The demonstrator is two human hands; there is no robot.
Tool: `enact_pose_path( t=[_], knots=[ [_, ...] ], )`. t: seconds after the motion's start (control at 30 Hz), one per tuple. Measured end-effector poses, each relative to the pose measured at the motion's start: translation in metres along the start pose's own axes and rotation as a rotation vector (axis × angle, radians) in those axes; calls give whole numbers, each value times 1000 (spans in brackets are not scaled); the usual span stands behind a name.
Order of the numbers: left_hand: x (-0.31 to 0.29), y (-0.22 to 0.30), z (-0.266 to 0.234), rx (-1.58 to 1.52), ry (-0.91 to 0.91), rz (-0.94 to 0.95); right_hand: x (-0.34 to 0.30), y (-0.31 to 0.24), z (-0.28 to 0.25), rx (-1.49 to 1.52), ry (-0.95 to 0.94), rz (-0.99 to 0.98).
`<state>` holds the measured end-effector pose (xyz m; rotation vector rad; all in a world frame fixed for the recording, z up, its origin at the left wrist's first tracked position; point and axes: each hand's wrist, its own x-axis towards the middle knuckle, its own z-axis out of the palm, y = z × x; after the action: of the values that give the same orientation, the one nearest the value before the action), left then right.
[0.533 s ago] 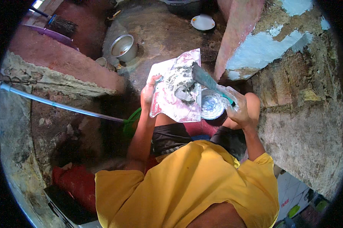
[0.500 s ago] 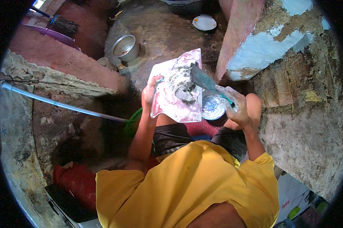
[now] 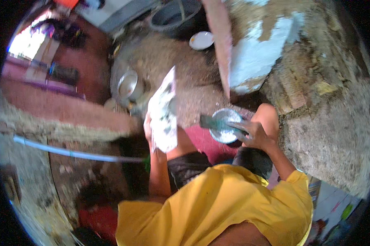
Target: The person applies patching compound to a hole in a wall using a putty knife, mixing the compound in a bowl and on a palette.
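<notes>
On my feed: one left hand [image 3: 147,127], one right hand [image 3: 256,134].
I count one board [image 3: 164,117] in the left fingers, one scraper [image 3: 211,122] in the right; one bowl [image 3: 226,138] beside the right fingers; beyond both, one metal pot [image 3: 137,87], one white plate [image 3: 201,41], one dark basin [image 3: 170,28]; left of both, one pale tube [image 3: 78,154].

From where I stand, no writing or number can be read. At four o'clock, the tiles [image 3: 329,201] carry a thin reddish mark, too blurred to tell whether it is lettering. Just off the middle toward nine o'clock, the board [image 3: 165,117] shows only smears I can't read, pale and dark. The scraper [image 3: 211,122], a little toward three o'clock, is blurred too, so any stamp on it is past reading.
</notes>
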<state>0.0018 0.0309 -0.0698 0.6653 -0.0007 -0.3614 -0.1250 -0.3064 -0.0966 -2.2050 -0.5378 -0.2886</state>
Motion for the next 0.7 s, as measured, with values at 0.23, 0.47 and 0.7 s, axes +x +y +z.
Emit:
enact_pose_path(
  t=[0.23, 0.47, 0.7],
  knots=[
    [-2, 13, -25, 277, 160, 120, 11, -34, -119, -119, 138, 234],
    [8, -24, -74, 270, 217, 1, 37, -97, -191, -405, 208, 392],
    [8, -38, -55, 211, 196, -53, 44, -116, -155, 144, 342, 418]
  ],
)
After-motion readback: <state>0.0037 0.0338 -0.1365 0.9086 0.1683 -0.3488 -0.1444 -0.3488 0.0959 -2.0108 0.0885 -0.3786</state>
